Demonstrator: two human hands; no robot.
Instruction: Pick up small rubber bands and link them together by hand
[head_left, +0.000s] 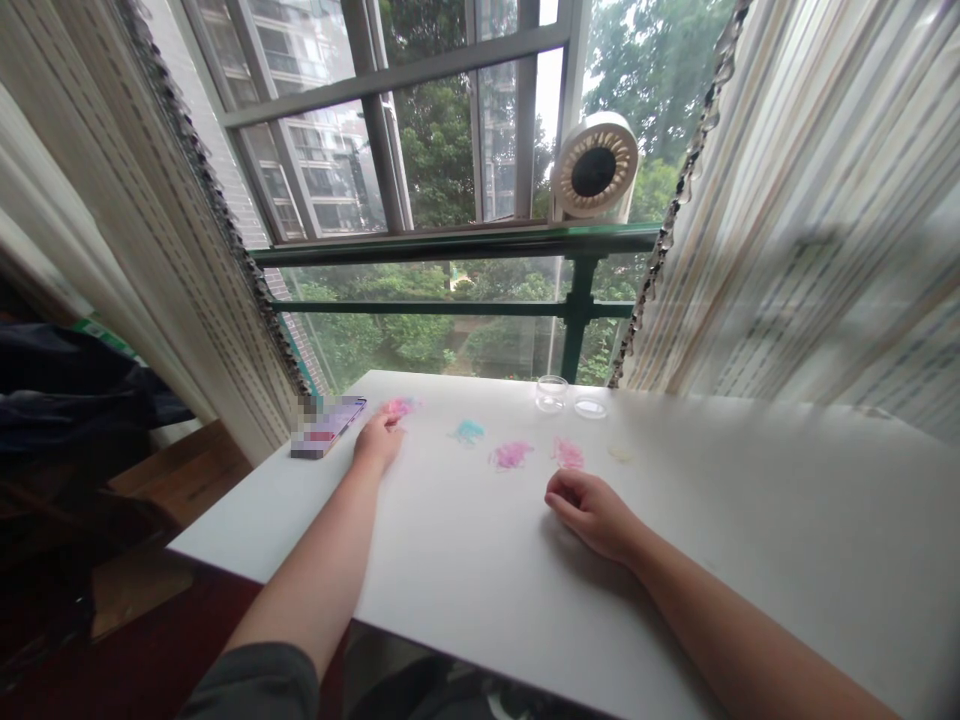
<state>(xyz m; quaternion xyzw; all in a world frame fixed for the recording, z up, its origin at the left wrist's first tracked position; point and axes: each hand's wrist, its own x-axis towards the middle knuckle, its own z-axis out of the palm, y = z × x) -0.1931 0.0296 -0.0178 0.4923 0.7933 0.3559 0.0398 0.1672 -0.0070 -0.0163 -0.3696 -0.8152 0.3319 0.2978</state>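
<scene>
My left hand point(377, 440) reaches to a mixed pink, orange and blue pile point(401, 406) of what look like small thin elastic bands. Its fingers are drawn together at the pile's near edge; what lies between them is too small to make out. On the tabletop, my right hand point(589, 508) rests in a loose fist, its palm hidden. Just beyond it lies a pink pile point(568, 453) of the same thin loops. A purple pile point(511, 456) and a turquoise pile point(469, 431) sit between the hands. To the right is a small pale yellow pile point(621, 453).
A clear round container point(552, 394) stands near the table's point(450, 560) far edge, with a clear lid point(590, 408) beside it. A phone point(330, 428) lies left of my left hand. Beyond are a green railing point(450, 243), a white fan point(595, 168) and curtains point(810, 200).
</scene>
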